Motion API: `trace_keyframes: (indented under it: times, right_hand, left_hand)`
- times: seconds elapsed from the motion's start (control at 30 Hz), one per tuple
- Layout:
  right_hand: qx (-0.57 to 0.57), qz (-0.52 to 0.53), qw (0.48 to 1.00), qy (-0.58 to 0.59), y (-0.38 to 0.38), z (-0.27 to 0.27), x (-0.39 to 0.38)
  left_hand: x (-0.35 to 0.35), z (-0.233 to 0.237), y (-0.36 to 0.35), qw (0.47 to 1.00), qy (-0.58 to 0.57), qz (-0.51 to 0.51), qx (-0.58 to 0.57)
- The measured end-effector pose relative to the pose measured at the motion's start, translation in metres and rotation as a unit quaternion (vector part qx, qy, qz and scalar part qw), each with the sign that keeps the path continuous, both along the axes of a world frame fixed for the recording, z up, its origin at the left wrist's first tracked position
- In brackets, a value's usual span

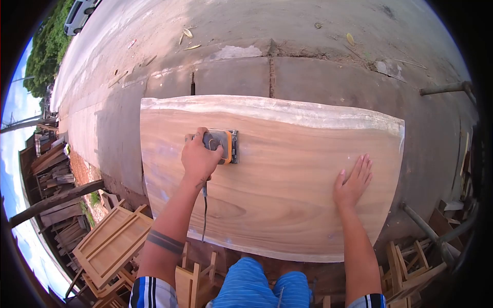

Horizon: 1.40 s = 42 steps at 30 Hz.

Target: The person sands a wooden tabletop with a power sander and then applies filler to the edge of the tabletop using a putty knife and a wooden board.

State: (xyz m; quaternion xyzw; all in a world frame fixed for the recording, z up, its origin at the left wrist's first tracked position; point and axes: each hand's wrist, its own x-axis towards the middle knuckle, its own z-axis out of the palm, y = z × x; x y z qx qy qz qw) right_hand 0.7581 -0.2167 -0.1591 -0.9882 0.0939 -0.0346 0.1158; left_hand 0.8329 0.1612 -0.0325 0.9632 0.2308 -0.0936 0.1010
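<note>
A wide wooden slab [277,174] with a pale, rough far edge lies in front of me. On its left part stands an orange and black power sander [225,146], its base against the wood. The fingers of my left hand [201,156] are wrapped round the sander's top. A dark cord [205,215] runs from the sander toward the slab's near edge. My right hand [353,182] rests flat on the right part of the slab, fingers stretched out and holding nothing.
Wooden frames [115,241] lean at the lower left, near stacked planks [56,205]. More wooden frames [408,267] and metal pipes [429,228] are at the lower right. Concrete ground [318,77] stretches beyond the slab. A vehicle [79,15] is at the far upper left.
</note>
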Motion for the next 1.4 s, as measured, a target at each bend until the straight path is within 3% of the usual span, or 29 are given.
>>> trace_keyframes:
  times: [0.1, 0.23, 0.33, 0.53, 0.63, 0.77, 1.07, 1.27, 1.4]
  right_hand:
    - [-0.004, 0.001, 1.0, -0.002, 0.001, 0.001, 0.001]
    - [-0.014, 0.0, 1.0, -0.004, 0.001, 0.002, 0.001]
    - [-0.014, 0.003, 1.0, -0.012, 0.002, 0.001, 0.001]
    - [-0.013, 0.002, 1.0, -0.019, 0.003, 0.001, 0.0]
    - [-0.013, 0.004, 1.0, -0.024, 0.003, -0.002, 0.001]
    - [-0.01, -0.005, 1.0, -0.015, 0.002, 0.0, 0.0]
    - [-0.008, -0.005, 1.0, -0.022, 0.001, -0.001, -0.001]
    - [-0.003, -0.015, 1.0, -0.017, 0.002, 0.0, -0.001]
    - [-0.009, -0.016, 1.0, -0.015, 0.002, 0.0, 0.002]
  left_hand:
    - [-0.004, -0.002, -0.004, 1.0, 0.002, 0.009, -0.002]
    - [-0.048, -0.004, -0.045, 0.992, -0.025, -0.12, -0.003]
    - [-0.045, -0.003, -0.04, 0.991, -0.02, -0.131, -0.003]
    - [0.019, -0.002, -0.007, 0.999, -0.013, 0.038, 0.014]
    - [0.004, 0.005, -0.019, 0.999, 0.02, 0.012, -0.025]
    - [-0.064, -0.004, -0.044, 0.99, -0.017, -0.136, 0.014]
    - [0.024, -0.003, -0.007, 1.0, 0.008, 0.004, -0.001]
    - [-0.044, -0.001, -0.003, 0.995, 0.007, -0.098, -0.004]
    - [-0.032, -0.003, -0.023, 0.99, -0.007, -0.138, -0.002]
